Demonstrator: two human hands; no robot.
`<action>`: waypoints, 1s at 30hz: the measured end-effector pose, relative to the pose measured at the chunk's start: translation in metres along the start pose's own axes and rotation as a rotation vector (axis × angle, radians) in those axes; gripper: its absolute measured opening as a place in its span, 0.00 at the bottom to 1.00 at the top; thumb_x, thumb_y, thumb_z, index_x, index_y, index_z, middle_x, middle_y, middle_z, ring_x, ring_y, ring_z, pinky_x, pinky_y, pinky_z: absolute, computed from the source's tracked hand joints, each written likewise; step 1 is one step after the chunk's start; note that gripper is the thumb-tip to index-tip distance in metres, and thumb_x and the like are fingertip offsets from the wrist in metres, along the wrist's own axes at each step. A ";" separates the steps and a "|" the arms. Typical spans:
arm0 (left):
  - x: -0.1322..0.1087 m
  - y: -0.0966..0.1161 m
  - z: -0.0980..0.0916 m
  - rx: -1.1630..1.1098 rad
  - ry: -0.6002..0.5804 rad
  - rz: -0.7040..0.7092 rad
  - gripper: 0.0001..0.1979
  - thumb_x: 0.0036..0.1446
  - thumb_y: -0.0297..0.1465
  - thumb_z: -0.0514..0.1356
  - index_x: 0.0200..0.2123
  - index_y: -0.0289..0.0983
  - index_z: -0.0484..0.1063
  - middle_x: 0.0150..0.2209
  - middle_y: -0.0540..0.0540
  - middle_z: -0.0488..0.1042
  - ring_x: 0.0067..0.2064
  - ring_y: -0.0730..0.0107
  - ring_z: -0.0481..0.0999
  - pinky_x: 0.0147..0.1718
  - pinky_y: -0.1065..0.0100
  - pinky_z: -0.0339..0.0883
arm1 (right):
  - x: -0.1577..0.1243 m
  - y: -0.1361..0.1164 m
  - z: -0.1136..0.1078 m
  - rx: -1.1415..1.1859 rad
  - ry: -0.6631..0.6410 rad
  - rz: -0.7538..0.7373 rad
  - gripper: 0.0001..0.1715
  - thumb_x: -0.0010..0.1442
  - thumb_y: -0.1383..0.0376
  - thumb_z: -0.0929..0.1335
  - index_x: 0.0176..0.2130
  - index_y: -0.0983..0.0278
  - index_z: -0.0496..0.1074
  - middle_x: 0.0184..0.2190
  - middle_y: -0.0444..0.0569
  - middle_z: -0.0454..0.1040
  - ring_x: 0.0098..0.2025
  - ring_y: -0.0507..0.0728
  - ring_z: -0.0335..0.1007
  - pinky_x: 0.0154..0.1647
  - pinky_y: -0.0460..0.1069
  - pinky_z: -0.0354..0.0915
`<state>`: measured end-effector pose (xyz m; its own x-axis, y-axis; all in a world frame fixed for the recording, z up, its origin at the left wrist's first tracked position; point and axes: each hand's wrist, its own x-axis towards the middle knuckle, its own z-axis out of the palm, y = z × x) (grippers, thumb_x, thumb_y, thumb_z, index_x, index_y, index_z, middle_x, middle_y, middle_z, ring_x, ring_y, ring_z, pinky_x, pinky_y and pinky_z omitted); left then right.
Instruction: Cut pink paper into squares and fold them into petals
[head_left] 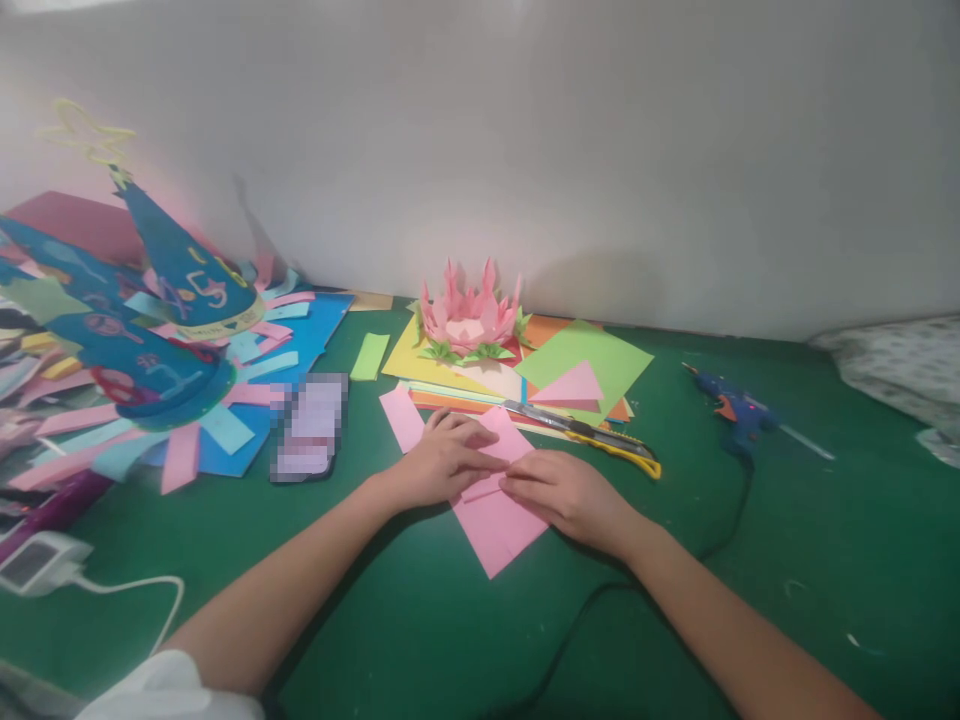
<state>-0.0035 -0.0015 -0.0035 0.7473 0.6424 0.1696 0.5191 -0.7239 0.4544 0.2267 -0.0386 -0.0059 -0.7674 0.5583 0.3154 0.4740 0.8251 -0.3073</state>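
Some pink paper lay on the green table, smooth and plain, folded over near its middle. The left hand rested close-set fingers on it; the right hand bunched its own at the fold. Whether either pinched it, I couldn't tell.

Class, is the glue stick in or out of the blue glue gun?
Partly in: the pale glue stick juts from the rear of the blue glue gun; its inner end is hidden.

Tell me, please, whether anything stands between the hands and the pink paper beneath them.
Nothing visible does: the left hand and right hand both touch the pink paper. The yellow-handled cutter lies beyond it, toward the right, not between.
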 end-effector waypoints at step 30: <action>-0.001 -0.002 0.001 -0.008 0.019 0.057 0.14 0.60 0.31 0.54 0.46 0.49 0.74 0.52 0.48 0.70 0.51 0.62 0.63 0.52 0.56 0.54 | -0.003 0.002 -0.006 -0.051 0.006 -0.109 0.14 0.64 0.69 0.60 0.46 0.67 0.71 0.40 0.55 0.74 0.44 0.57 0.69 0.42 0.52 0.67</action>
<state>-0.0044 -0.0009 -0.0052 0.7674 0.6052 0.2118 0.4728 -0.7572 0.4507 0.2328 -0.0384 -0.0024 -0.8128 0.4655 0.3501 0.4093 0.8841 -0.2253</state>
